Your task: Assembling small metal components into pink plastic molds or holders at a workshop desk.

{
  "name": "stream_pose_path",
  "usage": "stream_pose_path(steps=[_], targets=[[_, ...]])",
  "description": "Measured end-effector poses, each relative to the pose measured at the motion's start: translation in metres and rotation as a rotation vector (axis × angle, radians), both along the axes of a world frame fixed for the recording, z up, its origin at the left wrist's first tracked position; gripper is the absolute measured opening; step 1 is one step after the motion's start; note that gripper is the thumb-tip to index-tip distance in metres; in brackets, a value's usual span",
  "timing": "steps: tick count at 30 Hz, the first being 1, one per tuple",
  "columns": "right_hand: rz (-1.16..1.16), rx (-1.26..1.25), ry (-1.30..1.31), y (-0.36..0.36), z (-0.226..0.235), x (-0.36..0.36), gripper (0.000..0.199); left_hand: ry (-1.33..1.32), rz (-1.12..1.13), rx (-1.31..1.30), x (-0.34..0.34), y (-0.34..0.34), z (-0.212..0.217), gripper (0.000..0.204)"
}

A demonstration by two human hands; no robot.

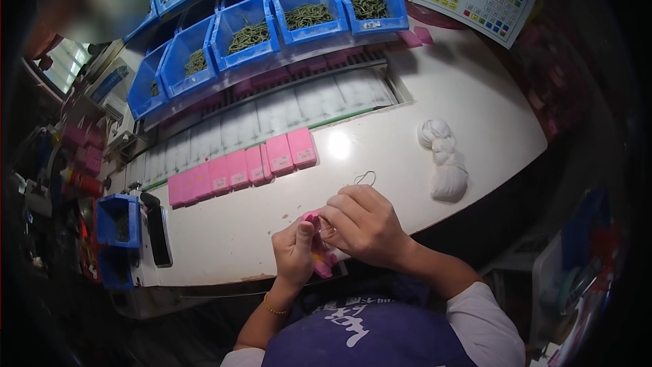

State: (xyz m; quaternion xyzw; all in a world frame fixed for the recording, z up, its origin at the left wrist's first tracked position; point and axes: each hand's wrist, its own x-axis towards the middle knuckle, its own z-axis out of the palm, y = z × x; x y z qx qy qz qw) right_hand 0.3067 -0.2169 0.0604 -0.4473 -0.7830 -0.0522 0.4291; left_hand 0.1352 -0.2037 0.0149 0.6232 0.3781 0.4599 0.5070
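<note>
My left hand [295,248] is closed round a pink, rubbery piece [323,265], bent open, with a small yellow patch on it. The thumb presses along its upper side. Against the top of the same piece, my right hand [360,221] has its fingers curled in a pinch; what sits between the fingertips is hidden. A thin dark loop of wire or thread [367,177] shows just beyond the right knuckles; I cannot tell whether the hand holds it. Both hands are above the front edge of the white table [380,146].
Several pink blocks [238,171] stand in a row before a strip of whitish plates [272,109]. Blue bins [309,30] of green stringy pieces are behind. A tied white cloth bundle [449,183] lies right, a phone-like black object [157,231] left, a keypad panel [468,0] back right.
</note>
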Motion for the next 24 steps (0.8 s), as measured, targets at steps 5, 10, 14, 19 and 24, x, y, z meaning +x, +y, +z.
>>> stream_pose_path(steps=[5, 10, 14, 19, 24], targets=[[-0.089, -0.055, 0.116, 0.009, -0.018, 0.023, 0.016, -0.189, -0.038, -0.327, 0.007, -0.002, 0.013, 0.067], [-0.868, -0.059, -0.245, 0.000, -0.039, 0.114, 0.037, -0.323, -0.044, -0.641, 0.000, 0.015, 0.012, 0.078], [-0.889, -0.348, -0.054, -0.011, -0.055, 0.148, 0.047, -0.421, -0.093, -0.795, 0.002, 0.020, 0.015, 0.074], [-0.404, -0.028, 0.085, -0.016, -0.028, 0.103, 0.050, -0.405, -0.084, -0.831, 0.002, 0.021, 0.011, 0.073], [0.238, -0.051, -0.142, -0.031, -0.026, 0.020, 0.034, -0.342, -0.089, -0.813, 0.017, 0.014, 0.016, 0.071]])
